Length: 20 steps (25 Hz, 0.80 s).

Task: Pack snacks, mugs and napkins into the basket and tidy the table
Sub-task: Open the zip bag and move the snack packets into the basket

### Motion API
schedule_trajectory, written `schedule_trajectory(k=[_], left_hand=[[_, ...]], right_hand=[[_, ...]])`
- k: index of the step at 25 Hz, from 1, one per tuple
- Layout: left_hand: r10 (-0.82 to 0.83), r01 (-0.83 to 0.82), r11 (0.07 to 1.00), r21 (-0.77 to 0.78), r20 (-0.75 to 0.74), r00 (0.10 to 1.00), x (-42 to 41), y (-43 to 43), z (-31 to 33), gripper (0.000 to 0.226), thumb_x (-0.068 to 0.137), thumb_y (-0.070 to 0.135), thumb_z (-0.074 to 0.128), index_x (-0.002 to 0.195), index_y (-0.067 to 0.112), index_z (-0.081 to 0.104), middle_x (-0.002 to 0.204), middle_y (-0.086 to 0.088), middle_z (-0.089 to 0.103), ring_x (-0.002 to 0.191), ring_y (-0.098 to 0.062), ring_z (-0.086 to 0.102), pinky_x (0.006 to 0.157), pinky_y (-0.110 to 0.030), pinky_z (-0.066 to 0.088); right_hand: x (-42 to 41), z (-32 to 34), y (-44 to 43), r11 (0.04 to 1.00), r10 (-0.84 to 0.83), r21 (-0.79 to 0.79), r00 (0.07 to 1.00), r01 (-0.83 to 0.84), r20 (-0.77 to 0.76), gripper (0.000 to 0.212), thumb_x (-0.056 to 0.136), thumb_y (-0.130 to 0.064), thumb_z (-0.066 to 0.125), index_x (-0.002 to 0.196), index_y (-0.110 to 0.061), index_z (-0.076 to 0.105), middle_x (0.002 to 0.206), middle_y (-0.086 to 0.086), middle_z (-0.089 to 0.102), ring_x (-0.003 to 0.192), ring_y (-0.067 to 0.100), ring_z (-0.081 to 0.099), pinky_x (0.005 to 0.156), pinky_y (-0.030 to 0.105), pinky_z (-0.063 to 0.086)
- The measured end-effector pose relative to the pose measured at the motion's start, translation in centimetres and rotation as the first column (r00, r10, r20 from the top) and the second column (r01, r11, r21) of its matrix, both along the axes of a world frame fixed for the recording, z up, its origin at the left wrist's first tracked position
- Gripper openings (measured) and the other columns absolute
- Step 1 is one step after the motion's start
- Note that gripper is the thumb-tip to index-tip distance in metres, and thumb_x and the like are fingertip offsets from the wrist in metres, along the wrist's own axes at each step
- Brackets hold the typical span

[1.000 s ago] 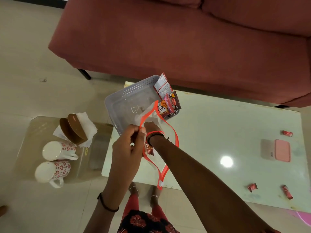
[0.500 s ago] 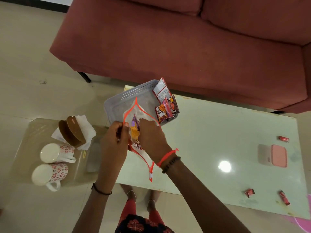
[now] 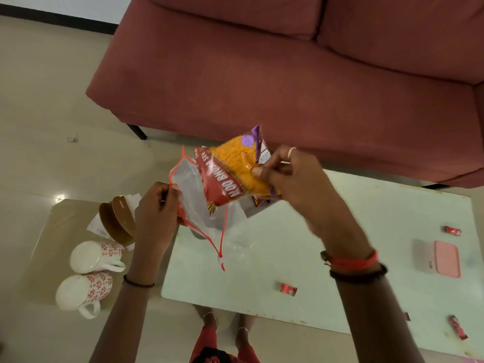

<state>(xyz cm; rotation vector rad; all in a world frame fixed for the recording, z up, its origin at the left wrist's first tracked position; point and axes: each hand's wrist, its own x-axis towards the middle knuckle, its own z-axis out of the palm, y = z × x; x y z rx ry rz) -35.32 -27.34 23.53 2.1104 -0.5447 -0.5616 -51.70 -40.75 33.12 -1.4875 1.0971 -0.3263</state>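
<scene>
Right hand point(image 3: 290, 179) gripping red-and-orange snack packet point(image 3: 230, 176) by its end, thumb and fingers curling round it, holding it raised over table point(image 3: 340, 258). Left hand point(image 3: 157, 213) pinching red zip edge of clear bag point(image 3: 201, 216), just left of packet. Packet's lower corner overlapping bag mouth. Patterned mugs point(image 3: 94, 256) lying below-left of left hand; brown napkin holder point(image 3: 115, 221) just left of it. Red sweets point(image 3: 288, 288) lying scattered below and right of right hand.

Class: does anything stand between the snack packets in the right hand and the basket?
Yes. The clear zip bag, gripped by the left hand, hangs open just below the snack packets in the right hand. The basket is hidden behind them.
</scene>
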Motion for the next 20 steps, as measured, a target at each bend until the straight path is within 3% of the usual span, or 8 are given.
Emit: schedule_trajectory(k=[3,7,10,11,13,15,18,20], left_hand=[[0.037,-0.037,0.999,0.001,-0.013,0.999,2.0,0.2,-0.2,0.025,0.094,0.025,0.048,0.082,0.005,0.056,0.075,-0.022,0.06,0.078,-0.044,0.063,0.072,-0.06,0.054],[0.049,-0.05,0.999,-0.018,-0.081,0.996,4.3,0.7,-0.4,0.026,0.094,0.026,0.048,0.085,0.003,0.058,0.073,-0.019,0.058,0.074,-0.044,0.062,0.075,-0.061,0.053],[0.076,-0.083,0.995,-0.049,-0.127,0.989,5.9,0.9,-1.0,0.026,0.094,0.023,0.049,0.087,0.001,0.059,0.063,-0.01,0.056,0.052,-0.016,0.063,0.059,-0.041,0.06],[0.08,-0.09,0.994,-0.062,-0.137,0.987,6.3,0.9,-1.1,0.025,0.094,0.022,0.049,0.088,-0.001,0.059,0.06,-0.005,0.057,0.047,-0.007,0.059,0.051,-0.031,0.058],[0.082,-0.095,0.992,-0.085,-0.152,0.985,7.1,0.7,-1.3,0.023,0.094,0.02,0.049,0.088,0.0,0.059,0.055,0.003,0.057,0.044,-0.006,0.058,0.043,-0.02,0.053],[0.089,-0.111,0.988,-0.112,-0.178,0.98,7.7,0.4,-1.3,0.021,0.094,0.019,0.049,0.087,0.002,0.059,0.058,-0.002,0.056,0.043,-0.006,0.057,0.042,-0.018,0.05],[0.11,-0.135,0.983,-0.127,-0.189,0.976,8.5,0.0,-1.6,0.02,0.095,0.02,0.049,0.083,0.008,0.059,0.058,-0.002,0.056,0.044,-0.006,0.056,0.043,-0.019,0.05],[0.115,-0.143,0.98,-0.137,-0.198,0.974,8.8,-0.3,-1.8,0.02,0.095,0.02,0.048,0.082,0.009,0.059,0.053,0.005,0.056,0.043,-0.006,0.056,0.043,-0.019,0.051]], right_hand=[[-0.1,-0.6,-3.7,0.98,-0.166,0.138,0.976,0.146,0.142,0.025,0.083,-0.005,0.067,0.066,-0.013,0.051,0.08,0.015,0.064,0.071,0.019,0.063,0.069,0.031,0.062],[1.3,-6.1,-9.2,0.964,-0.188,0.209,0.977,0.164,0.102,0.021,0.086,-0.006,0.065,0.07,-0.011,0.051,0.094,0.019,0.065,0.085,0.025,0.067,0.078,0.038,0.06],[3.9,-12.4,-12.0,0.955,-0.151,0.255,0.988,0.151,-0.018,0.025,0.087,-0.002,0.063,0.069,-0.01,0.047,0.086,0.014,0.061,0.085,0.026,0.064,0.081,0.042,0.059],[4.9,-14.6,-12.8,0.959,-0.131,0.241,0.988,0.147,-0.082,0.027,0.087,-0.001,0.062,0.068,-0.011,0.045,0.087,0.014,0.06,0.089,0.029,0.063,0.084,0.046,0.057],[6.8,-18.6,-14.0,0.977,-0.09,0.171,0.969,0.131,-0.229,0.029,0.087,-0.001,0.062,0.068,-0.011,0.043,0.098,0.019,0.06,0.103,0.037,0.062,0.091,0.051,0.052],[8.4,-21.9,-14.7,0.997,-0.048,0.028,0.916,0.065,-0.399,0.026,0.087,-0.002,0.061,0.072,-0.011,0.042,0.115,0.025,0.059,0.115,0.039,0.057,0.098,0.048,0.048],[10.1,-25.6,-15.2,0.988,-0.007,-0.135,0.835,-0.08,-0.55,0.04,0.088,-0.001,0.054,0.063,-0.021,0.031,0.128,0.025,0.056,0.119,0.035,0.054,0.098,0.038,0.043],[10.8,-27.6,-15.2,0.97,0.045,-0.162,0.782,-0.184,-0.622,0.028,0.089,-0.002,0.049,0.07,-0.02,0.041,0.127,0.023,0.057,0.119,0.036,0.053,0.095,0.036,0.043]])
